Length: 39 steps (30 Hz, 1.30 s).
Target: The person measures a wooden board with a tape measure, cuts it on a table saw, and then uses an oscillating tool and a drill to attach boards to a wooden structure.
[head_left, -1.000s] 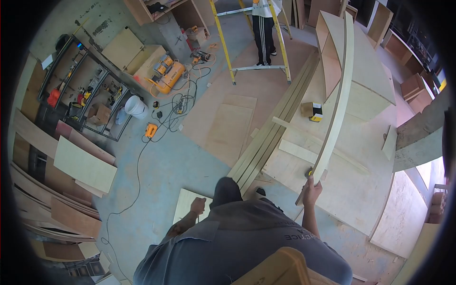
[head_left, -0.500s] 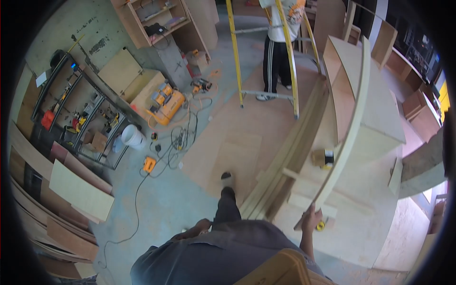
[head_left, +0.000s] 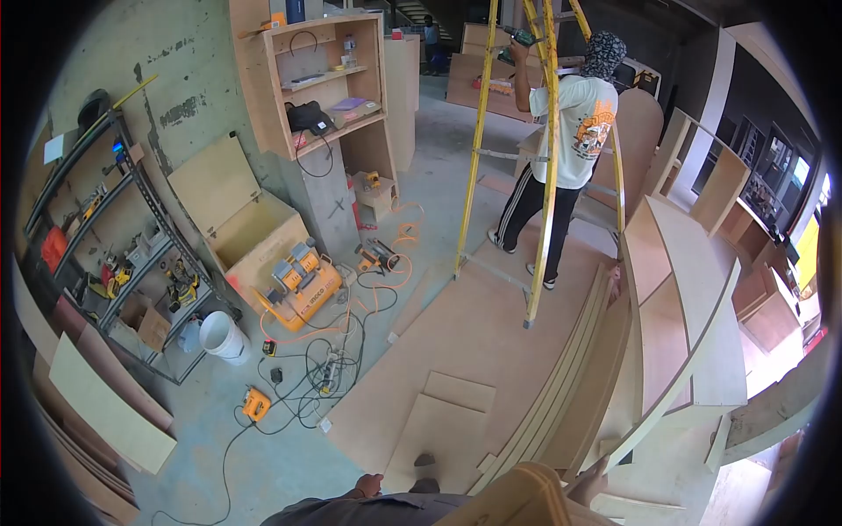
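Note:
At the lower right, my right hand point(head_left: 593, 484) is closed around the near end of a long, narrow wood strip point(head_left: 686, 375). The strip slants up and away to the right, in front of a curved plywood cabinet frame point(head_left: 660, 302). My left hand point(head_left: 369, 485) hangs low by my side with its fingers curled, and nothing shows in it. Below it, my foot point(head_left: 425, 462) is on a plywood sheet on the floor. A tan, curved-edged object point(head_left: 526, 500) close to the camera hides part of my right arm.
Ahead, a person point(head_left: 574, 131) holding a drill point(head_left: 521, 37) stands at a yellow stepladder point(head_left: 476, 149). Long boards point(head_left: 553, 394) lie on the right. An orange compressor point(head_left: 307, 285), tangled cords point(head_left: 329, 377), a white bucket point(head_left: 224, 338) and a tool rack point(head_left: 145, 193) are on the left.
The view has tilted up, showing more of the person and ladder. The wood strip, still in my right hand, has swung lower and leans further right. My left hand is lower in view.

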Available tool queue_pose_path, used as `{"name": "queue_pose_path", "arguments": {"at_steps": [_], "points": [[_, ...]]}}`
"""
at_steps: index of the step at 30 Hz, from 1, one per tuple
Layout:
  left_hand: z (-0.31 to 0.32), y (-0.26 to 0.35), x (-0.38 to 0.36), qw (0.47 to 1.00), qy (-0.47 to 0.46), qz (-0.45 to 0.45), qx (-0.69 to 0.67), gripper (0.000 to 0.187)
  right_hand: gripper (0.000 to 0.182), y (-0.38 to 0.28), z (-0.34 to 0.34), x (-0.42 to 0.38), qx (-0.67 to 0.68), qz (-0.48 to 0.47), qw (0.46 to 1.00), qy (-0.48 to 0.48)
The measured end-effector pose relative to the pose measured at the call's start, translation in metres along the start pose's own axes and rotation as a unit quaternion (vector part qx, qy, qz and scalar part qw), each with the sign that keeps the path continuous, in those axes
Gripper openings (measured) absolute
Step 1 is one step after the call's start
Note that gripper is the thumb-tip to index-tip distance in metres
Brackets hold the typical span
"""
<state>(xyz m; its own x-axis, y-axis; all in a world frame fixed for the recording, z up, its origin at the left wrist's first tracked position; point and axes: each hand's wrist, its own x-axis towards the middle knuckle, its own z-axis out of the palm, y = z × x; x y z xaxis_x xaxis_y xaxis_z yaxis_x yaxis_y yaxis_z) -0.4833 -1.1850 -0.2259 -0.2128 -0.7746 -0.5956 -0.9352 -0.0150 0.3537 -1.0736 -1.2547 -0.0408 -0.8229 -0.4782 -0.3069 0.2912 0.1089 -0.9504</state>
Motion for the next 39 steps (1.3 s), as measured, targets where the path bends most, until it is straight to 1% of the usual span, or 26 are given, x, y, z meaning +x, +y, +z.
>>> {"name": "queue_pose_path", "arguments": {"at_steps": [1, 3, 4, 5, 6, 8, 9, 11, 12, 13, 14, 15, 16, 17, 18, 19, 23, 24, 25, 26, 27, 28, 31, 33, 34, 39], "points": [[-0.006, -0.009, 0.0, 1.0, -0.002, 0.0, -0.001, 0.035, 0.043, -0.005, 0.017, 0.0, 0.005, -0.002, 1.0, 0.008], [-0.018, -0.019, 0.0, 0.972, 0.157, -0.02, -0.171, 0.027, 0.042, -0.015, 0.047, -0.002, 0.008, -0.004, 1.0, 0.012], [-0.023, -0.014, 0.005, 0.972, 0.157, -0.023, -0.174, 0.027, 0.041, -0.02, 0.061, -0.006, 0.002, -0.023, 1.0, 0.013], [-0.036, 0.002, 0.018, 0.931, 0.266, -0.099, -0.229, 0.023, 0.041, -0.024, 0.074, -0.008, -0.003, -0.04, 0.999, 0.015], [-0.061, 0.009, 0.036, 0.871, 0.368, -0.17, -0.277, 0.029, 0.041, -0.034, 0.088, -0.013, -0.003, -0.04, 0.999, 0.014], [-0.143, -0.008, 0.081, 0.941, 0.226, -0.092, -0.236, 0.044, 0.04, -0.059, 0.109, -0.029, 0.011, -0.092, 0.996, -0.002], [-0.195, -0.001, 0.101, 0.907, 0.266, -0.055, -0.321, 0.053, 0.04, -0.071, 0.118, -0.028, 0.025, -0.111, 0.993, 0.003], [-0.34, 0.046, 0.118, 0.767, 0.343, -0.001, -0.542, 0.048, 0.04, -0.093, 0.124, -0.008, 0.029, -0.132, 0.991, 0.002], [-0.42, 0.067, 0.116, 0.738, 0.346, 0.098, -0.571, 0.036, 0.037, -0.103, 0.13, 0.005, 0.027, -0.127, 0.991, 0.028], [-0.506, 0.109, 0.105, 0.663, 0.348, 0.205, -0.63, 0.028, 0.041, -0.084, 0.127, 0.046, 0.033, -0.144, 0.983, 0.105], [-0.574, 0.141, 0.092, 0.586, 0.381, 0.33, -0.634, 0.022, 0.042, -0.104, 0.137, 0.045, 0.064, -0.144, 0.983, 0.095], [-0.63, 0.152, 0.087, 0.552, 0.39, 0.368, -0.639, 0.019, 0.042, -0.101, 0.119, 0.07, 0.057, -0.127, 0.99, 0.021], [-0.665, 0.119, 0.093, 0.58, 0.524, 0.335, -0.526, 0.023, 0.041, -0.138, 0.148, 0.051, 0.034, -0.144, 0.986, 0.074], [-0.739, 0.18, 0.03, 0.6, 0.475, 0.52, -0.378, 0.036, 0.039, -0.15, 0.16, 0.052, 0.028, -0.17, 0.979, 0.111], [-0.774, 0.191, 0.009, 0.549, 0.637, 0.421, -0.34, 0.049, 0.037, -0.173, 0.176, 0.043, -0.034, -0.193, 0.971, 0.135], [-0.815, 0.244, -0.046, 0.312, 0.391, 0.65, -0.573, 0.052, 0.037, -0.175, 0.177, 0.054, -0.047, -0.214, 0.965, 0.143], [-0.832, 0.308, 0.078, 0.325, 0.329, 0.642, -0.611, 0.053, 0.033, -0.166, 0.2, 0.109, -0.058, -0.222, 0.952, 0.202], [-0.839, 0.329, 0.11, 0.325, 0.313, 0.643, -0.618, 0.053, 0.034, -0.173, 0.212, 0.117, -0.071, -0.185, 0.958, 0.209], [-0.847, 0.352, 0.144, 0.328, 0.295, 0.645, -0.624, 0.053, 0.035, -0.16, 0.217, 0.141, -0.101, -0.223, 0.943, 0.228], [-0.855, 0.373, 0.17, 0.334, 0.278, 0.644, -0.629, 0.054, 0.035, -0.164, 0.23, 0.146, -0.108, -0.196, 0.946, 0.233], [-0.864, 0.389, 0.196, 0.344, 0.263, 0.64, -0.635, 0.054, 0.035, -0.146, 0.234, 0.171, -0.162, -0.236, 0.924, 0.253], [-0.873, 0.405, 0.217, 0.349, 0.257, 0.638, -0.636, 0.054, 0.036, -0.149, 0.255, 0.181, -0.081, -0.24, 0.941, 0.225], [-0.915, 0.457, 0.271, 0.354, 0.234, 0.66, -0.62, 0.055, 0.038, -0.17, 0.314, 0.208, -0.131, -0.154, 0.945, 0.258], [-0.935, 0.494, 0.312, 0.335, 0.229, 0.677, -0.614, 0.056, 0.041, -0.172, 0.347, 0.243, -0.096, -0.149, 0.952, 0.248], [-0.947, 0.504, 0.331, 0.334, 0.228, 0.68, -0.612, 0.056, 0.041, -0.181, 0.366, 0.25, -0.104, -0.107, 0.96, 0.237], [-0.989, 0.526, 0.433, 0.344, 0.227, 0.683, -0.604, 0.058, 0.043, -0.19, 0.44, 0.306, -0.091, -0.101, 0.962, 0.237]]}}
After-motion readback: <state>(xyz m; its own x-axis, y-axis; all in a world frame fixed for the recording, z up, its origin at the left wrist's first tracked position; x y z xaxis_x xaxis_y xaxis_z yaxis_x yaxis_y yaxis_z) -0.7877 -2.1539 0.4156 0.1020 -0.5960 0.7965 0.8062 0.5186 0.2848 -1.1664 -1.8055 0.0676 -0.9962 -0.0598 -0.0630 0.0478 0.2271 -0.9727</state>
